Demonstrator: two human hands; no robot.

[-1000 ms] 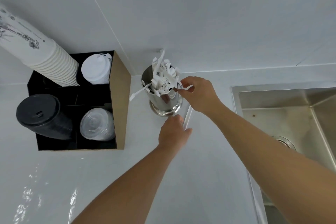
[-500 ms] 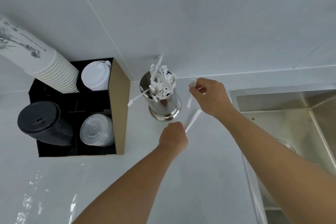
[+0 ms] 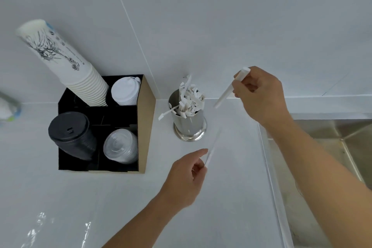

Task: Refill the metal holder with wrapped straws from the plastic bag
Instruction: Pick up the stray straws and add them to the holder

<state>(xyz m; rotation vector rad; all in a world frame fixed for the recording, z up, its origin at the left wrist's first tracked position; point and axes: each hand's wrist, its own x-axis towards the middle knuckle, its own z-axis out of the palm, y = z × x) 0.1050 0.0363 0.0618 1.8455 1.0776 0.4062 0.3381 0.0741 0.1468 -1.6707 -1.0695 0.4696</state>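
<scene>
Right fingers (image 3: 239,88) pinch wrapped straw (image 3: 225,94); beside holder (image 3: 189,125)

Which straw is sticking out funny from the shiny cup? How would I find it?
Start at the black organizer of cups and lids; just right of it stands the metal holder. The odd straw leans out over the holder's left rim towards the organizer, nearly sideways, while the rest stand bunched upright.
</scene>
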